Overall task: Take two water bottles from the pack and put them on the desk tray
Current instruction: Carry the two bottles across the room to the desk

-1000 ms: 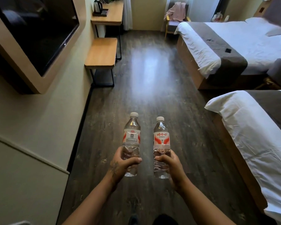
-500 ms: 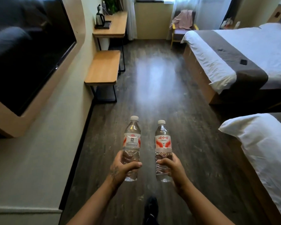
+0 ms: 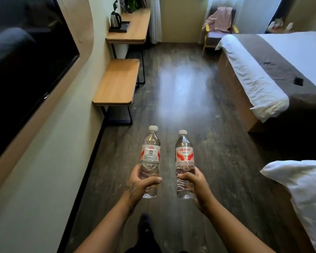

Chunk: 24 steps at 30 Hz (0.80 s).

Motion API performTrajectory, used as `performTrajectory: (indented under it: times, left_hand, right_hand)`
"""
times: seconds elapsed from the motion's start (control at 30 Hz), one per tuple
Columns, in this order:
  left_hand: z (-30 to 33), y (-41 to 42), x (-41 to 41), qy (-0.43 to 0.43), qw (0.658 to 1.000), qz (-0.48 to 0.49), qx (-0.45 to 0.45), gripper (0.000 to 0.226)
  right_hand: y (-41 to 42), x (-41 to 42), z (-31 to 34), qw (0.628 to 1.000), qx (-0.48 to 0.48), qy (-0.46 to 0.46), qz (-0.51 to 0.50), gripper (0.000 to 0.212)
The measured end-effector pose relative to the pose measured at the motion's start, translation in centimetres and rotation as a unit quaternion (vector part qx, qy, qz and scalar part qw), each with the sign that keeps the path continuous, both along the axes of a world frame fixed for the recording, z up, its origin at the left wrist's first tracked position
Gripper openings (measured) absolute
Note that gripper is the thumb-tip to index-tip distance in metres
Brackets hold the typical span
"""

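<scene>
Hotel room, dark wood floor (image 3: 181, 99) running away from the camera, TV (image 3: 26, 66) on the left wall, two beds on the right, the far bed (image 3: 274, 70) with a grey runner. Along the left wall a low bench (image 3: 117, 83) sits near, then a taller desk (image 3: 133, 28) beyond it at the far end. On the desk is a dark tray (image 3: 123, 28) with a kettle (image 3: 115, 18) standing on its left part; the right part of the tray looks free. Left hand (image 3: 140, 183) is wrapped around the lower body of the left bottle (image 3: 150, 156), thumb across the front. Right hand (image 3: 197, 183) is wrapped the same way around the right bottle (image 3: 184, 157). Both bottles are upright, caps up, side by side, not touching, held out in front over the floor. The pack is not in view. Key relation: the tray lies far ahead and to the left of the hands, well apart, past the bench, so the left hand is on the nearer side. Judgement: the pick-up step is done and this is the carry; next comes a walk forward and left, then setting each bottle down standing on the tray beside the kettle, probably left bottle first. Risk: free tray room near the kettle looks tight.
</scene>
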<state>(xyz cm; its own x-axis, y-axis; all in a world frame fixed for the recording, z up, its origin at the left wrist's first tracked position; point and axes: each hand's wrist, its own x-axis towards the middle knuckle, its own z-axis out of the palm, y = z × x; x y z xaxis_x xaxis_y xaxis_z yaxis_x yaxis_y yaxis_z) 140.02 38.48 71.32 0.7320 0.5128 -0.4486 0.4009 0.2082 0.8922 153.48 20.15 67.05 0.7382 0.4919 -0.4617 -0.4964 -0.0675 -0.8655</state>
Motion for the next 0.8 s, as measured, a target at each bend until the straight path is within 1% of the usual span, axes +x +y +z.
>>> performTrajectory:
  times: [0.13, 0.23, 0.27, 0.4, 0.5, 0.63, 0.8]
  left_hand:
    - [-1.1, 4.4, 7.0, -0.001, 1.000, 0.002, -0.014, 0.095]
    - [-2.1, 8.4, 12.5, 0.000, 1.000, 0.001, -0.021, 0.095]
    - [-2.4, 9.8, 14.3, 0.004, 1.000, -0.001, -0.023, 0.095]
    - [-2.5, 15.0, 21.0, 0.014, 0.999, -0.022, -0.027, 0.087]
    - [-2.2, 18.8, 25.9, 0.009, 0.999, -0.045, -0.027, 0.084]
    - [-1.6, 22.5, 31.7, -0.005, 0.998, -0.046, -0.042, 0.086]
    - [-1.7, 26.6, 38.7, -0.010, 0.998, -0.040, -0.049, 0.088]
  right_hand:
    - [4.3, 6.6, -0.2, 1.000, -0.002, -0.001, -0.013, 0.073]
    - [8.1, 11.5, -0.4, 1.000, -0.012, -0.012, -0.023, 0.067]
    - [9.2, 13.2, -0.6, 0.999, -0.016, -0.007, -0.030, 0.066]
    - [14.1, 19.2, -0.1, 0.998, -0.034, 0.010, -0.051, 0.076]
    - [17.8, 23.6, 0.2, 0.998, -0.039, 0.006, -0.049, 0.073]
    - [21.5, 28.9, 0.3, 0.998, -0.032, 0.018, -0.060, 0.062]
    - [25.5, 36.2, 0.4, 0.998, -0.025, 0.003, -0.060, 0.065]
